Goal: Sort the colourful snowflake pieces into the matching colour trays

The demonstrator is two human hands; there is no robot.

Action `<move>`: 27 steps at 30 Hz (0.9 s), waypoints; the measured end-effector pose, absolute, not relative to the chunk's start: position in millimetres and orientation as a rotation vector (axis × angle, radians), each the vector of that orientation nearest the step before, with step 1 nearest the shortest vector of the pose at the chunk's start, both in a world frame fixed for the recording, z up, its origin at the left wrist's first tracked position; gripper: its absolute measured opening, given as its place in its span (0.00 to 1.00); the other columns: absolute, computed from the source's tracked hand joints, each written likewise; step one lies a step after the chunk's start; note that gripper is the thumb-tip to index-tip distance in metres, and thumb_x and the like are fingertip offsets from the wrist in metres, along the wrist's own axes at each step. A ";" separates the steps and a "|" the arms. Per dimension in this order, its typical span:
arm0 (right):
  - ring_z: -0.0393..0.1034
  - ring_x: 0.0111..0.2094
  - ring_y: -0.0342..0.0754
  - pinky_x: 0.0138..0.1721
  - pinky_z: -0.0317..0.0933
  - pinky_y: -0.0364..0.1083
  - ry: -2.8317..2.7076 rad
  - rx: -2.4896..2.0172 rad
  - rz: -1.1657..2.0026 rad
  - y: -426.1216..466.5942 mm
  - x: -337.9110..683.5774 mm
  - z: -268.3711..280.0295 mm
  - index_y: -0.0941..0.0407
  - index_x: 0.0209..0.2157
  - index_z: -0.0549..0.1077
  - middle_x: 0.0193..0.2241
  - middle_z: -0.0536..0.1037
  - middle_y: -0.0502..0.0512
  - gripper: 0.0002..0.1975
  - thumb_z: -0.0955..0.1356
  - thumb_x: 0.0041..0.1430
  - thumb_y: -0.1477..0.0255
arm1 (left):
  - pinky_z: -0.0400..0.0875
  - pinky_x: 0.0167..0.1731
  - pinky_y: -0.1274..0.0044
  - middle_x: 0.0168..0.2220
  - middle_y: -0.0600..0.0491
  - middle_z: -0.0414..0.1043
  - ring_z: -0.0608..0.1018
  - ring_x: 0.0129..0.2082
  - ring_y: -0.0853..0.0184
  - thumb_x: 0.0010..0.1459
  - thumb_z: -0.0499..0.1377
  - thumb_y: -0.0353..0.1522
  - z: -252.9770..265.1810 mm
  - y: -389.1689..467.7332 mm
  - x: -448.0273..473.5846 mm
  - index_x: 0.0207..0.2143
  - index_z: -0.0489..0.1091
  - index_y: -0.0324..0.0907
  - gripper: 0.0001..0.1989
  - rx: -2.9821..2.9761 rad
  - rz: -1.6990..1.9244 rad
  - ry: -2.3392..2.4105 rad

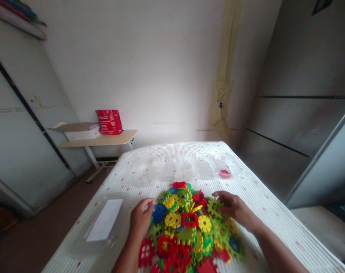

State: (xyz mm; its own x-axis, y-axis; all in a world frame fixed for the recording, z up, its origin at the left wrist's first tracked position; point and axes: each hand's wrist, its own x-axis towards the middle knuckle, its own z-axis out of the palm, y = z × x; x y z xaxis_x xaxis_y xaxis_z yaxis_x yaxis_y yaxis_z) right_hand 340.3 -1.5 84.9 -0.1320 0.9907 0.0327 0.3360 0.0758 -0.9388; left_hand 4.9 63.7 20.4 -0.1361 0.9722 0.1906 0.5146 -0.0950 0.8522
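A heap of plastic interlocking building pieces in red, yellow, green and blue lies on the table in front of me. It mixes yellow notched discs, red square frames and green notched squares. At the heap's left edge, by some blue pieces, is my left hand, fingers loosely bent and nothing visible in them. On the right side, my right hand is beside a light-green piece, its fingers apart. Whether its lower fingers touch pieces is hidden.
Several clear plastic containers stand in a row across the far side; the rightmost holds a red piece. A clear lid or tray with a white paper lies left. Behind, a side table carries a red bag.
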 end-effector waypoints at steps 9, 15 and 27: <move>0.62 0.27 0.41 0.29 0.59 0.42 -1.319 -1.133 1.129 13.6 315.2 107.9 0.55 0.41 0.67 0.26 0.68 0.47 0.21 0.71 0.43 0.65 | 0.71 0.37 0.75 0.33 0.49 0.78 0.78 0.35 0.63 0.50 0.52 0.39 21.0 63.6 6.0 0.32 0.74 0.41 0.15 1.647 1.178 1.673; 0.62 0.24 0.39 0.24 0.58 0.41 -1.545 -1.324 0.924 38.1 266.4 117.2 0.57 0.41 0.70 0.32 0.72 0.52 0.19 0.68 0.43 0.72 | 0.71 0.36 0.77 0.33 0.49 0.78 0.78 0.35 0.63 0.50 0.52 0.38 20.4 64.0 5.5 0.32 0.74 0.41 0.15 1.635 1.194 1.659; 0.60 0.21 0.39 0.21 0.53 0.39 -1.660 -1.554 0.948 52.5 249.1 99.0 0.57 0.38 0.72 0.20 0.69 0.45 0.20 0.67 0.38 0.80 | 0.70 0.37 0.76 0.33 0.50 0.78 0.78 0.34 0.63 0.49 0.52 0.37 26.8 61.3 8.6 0.31 0.75 0.42 0.14 1.650 1.214 1.686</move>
